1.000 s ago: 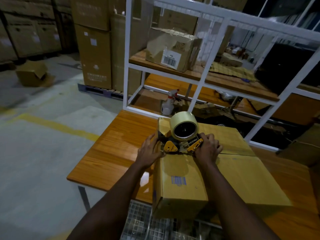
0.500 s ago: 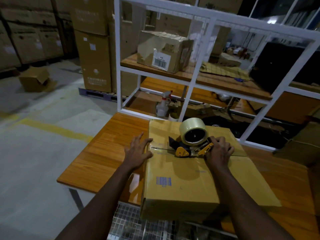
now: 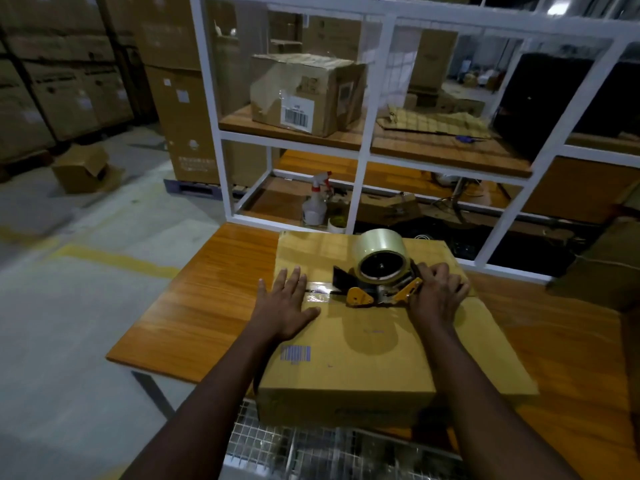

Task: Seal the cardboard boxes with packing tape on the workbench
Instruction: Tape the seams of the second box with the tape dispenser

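A closed cardboard box (image 3: 363, 341) lies on the wooden workbench (image 3: 207, 306), with a barcode print near its front left corner. A tape dispenser (image 3: 377, 278) with a yellow frame and a clear tape roll stands on the box's centre seam. My right hand (image 3: 438, 296) grips the dispenser's handle from the right. My left hand (image 3: 287, 303) presses flat, fingers straight, on the box's left edge, over the start of a shiny tape strip (image 3: 317, 292) that runs from under the fingers to the dispenser.
A white metal shelf frame (image 3: 367, 154) stands behind the workbench, holding a worn box (image 3: 304, 95), flattened cardboard and a spray bottle (image 3: 317, 199). Stacked cartons line the left background; a small open box (image 3: 86, 168) lies on the concrete floor. A wire mesh basket (image 3: 311, 448) sits below the front edge.
My right hand has drawn the dispenser rightward along the seam, laying tape. My left hand left the dispenser and now lies flat on the box's left edge over the tape's start.
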### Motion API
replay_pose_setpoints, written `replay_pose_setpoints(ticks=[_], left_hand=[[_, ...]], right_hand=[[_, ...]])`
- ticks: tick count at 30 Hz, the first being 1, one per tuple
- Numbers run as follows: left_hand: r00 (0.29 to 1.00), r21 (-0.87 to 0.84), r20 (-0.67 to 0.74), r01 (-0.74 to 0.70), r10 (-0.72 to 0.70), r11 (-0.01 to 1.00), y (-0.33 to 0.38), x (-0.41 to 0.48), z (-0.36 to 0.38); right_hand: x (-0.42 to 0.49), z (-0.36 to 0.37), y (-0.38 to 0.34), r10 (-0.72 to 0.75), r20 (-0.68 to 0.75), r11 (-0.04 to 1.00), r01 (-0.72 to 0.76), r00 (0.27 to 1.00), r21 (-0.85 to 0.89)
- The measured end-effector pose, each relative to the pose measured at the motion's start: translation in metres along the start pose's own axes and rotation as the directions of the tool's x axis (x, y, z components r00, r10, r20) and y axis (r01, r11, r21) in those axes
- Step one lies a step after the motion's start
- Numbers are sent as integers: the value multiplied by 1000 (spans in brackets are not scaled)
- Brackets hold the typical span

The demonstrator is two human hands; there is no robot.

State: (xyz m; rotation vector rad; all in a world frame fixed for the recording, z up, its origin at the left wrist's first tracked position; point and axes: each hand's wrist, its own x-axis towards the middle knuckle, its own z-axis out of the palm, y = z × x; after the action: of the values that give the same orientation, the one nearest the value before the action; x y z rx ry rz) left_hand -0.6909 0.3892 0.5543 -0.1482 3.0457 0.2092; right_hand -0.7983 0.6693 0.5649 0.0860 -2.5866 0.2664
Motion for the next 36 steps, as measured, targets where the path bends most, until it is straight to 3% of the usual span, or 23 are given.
replay_pose_setpoints(ticks=[6, 11, 17, 26, 30, 36], left_hand=[[998, 85, -16, 66, -65, 994, 15, -1, -3], [998, 105, 38, -55, 51, 993, 76, 14, 2], [999, 129, 46, -22, 16, 991, 78, 15, 4], [998, 146, 54, 25, -33, 989, 79, 18, 4], [998, 130, 21, 59, -62, 990, 98, 19, 8], [997, 98, 51, -63, 58, 993, 150, 38, 16]], right_hand=[[13, -4, 46, -5, 8, 999, 6, 1000, -37], [11, -4, 41, -15, 2, 999, 15, 1000, -34], [17, -6, 54, -82, 8, 996, 82, 997, -38], [40, -9, 147, 12, -8, 1000, -12, 1000, 3], [33, -7, 147, 62, 32, 997, -64, 998, 47], [25, -11, 131, 145, 77, 986, -151, 986, 70]])
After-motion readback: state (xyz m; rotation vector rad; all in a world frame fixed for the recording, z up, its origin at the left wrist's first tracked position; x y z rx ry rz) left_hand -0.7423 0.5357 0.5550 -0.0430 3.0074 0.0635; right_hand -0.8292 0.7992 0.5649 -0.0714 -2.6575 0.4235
